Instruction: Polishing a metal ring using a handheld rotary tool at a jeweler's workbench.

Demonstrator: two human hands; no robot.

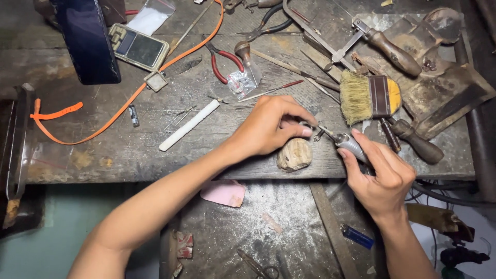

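While the left hand (274,129) pinches a small metal piece (306,125) over the wooden peg (294,154) at the tabletop's (129,150) near edge, the right hand (380,175) grips a rotary tool (347,143), apparently mid-grinding, needing steady aim.

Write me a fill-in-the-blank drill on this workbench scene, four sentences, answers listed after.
1. The right hand grips a slim grey metal rotary handpiece whose tip points toward the ____ hand.
2. The wide flat brush with pale bristles has a band of ____ on its handle end.
3. The pliers lying on the bench have ____ handles.
4. Beside the long orange strap lies a straight ____ stick.

Missing words: left; yellow; red; white
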